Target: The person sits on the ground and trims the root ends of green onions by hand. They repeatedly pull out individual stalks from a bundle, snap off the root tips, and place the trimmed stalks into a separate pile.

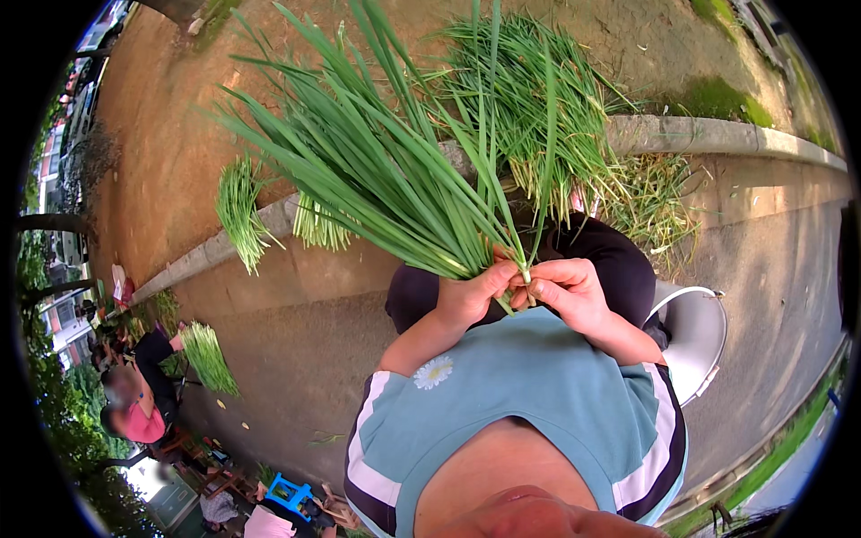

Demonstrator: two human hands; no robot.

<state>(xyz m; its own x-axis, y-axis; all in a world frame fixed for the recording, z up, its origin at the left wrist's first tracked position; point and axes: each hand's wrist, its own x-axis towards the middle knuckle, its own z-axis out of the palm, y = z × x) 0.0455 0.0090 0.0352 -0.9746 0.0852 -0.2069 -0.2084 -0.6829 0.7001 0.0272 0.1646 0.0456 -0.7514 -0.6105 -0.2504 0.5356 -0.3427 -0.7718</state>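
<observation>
My left hand [475, 291] is closed round the lower end of a thick bunch of garlic chives [386, 179]. Their long flat green leaves fan out up and to the left, away from my body. Close beside it, my right hand [574, 291] pinches the pale base of a garlic chive stalk [526, 276] between thumb and fingers. That stalk's leaves spread upward, apart from the main bunch. Both hands meet in front of my shirt, above my dark-clothed knees. Fingers partly hide the stem ends.
A large heap of chives [538, 108] lies across the stone kerb [646, 134], with loose trimmings [659, 202] to its right. Smaller bunches [240, 211] rest at left. A white bucket-like container [700, 345] stands at my right. Lower left are a seated person [148, 408] and a blue stool [289, 493].
</observation>
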